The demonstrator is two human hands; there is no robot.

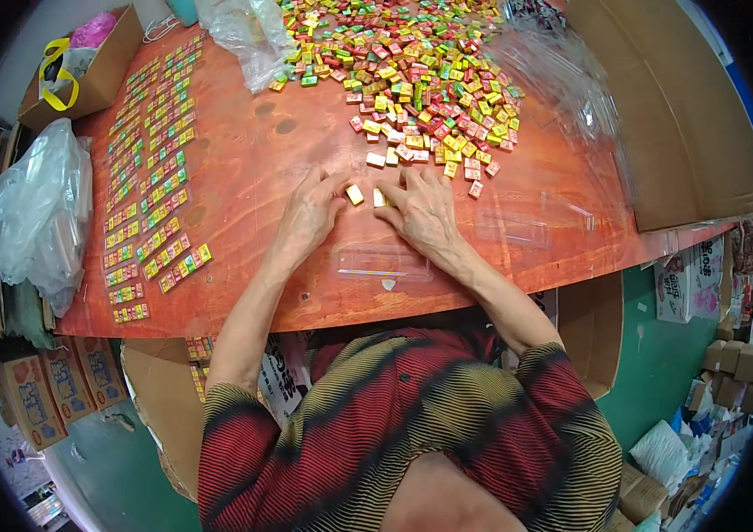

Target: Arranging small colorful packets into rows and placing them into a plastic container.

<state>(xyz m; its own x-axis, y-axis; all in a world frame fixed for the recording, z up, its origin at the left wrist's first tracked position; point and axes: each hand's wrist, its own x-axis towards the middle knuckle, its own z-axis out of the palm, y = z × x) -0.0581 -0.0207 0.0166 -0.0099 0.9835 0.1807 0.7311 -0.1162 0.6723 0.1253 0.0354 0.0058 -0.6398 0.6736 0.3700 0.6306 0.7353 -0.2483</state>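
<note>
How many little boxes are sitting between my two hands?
2: a yellow box by the left hand, and another box, partly covered, at the right hand. More may be hidden under the hands.

The head-worn fisheye looks down from close above the hands (307,215) and table (248,173).

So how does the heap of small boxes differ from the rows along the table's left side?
The heap lies jumbled; the rows are orderly, boxes lined up in short strips. The heap spreads across the far middle; the rows run down the left. Both rest on the reddish table and mix red, yellow and green.
</note>
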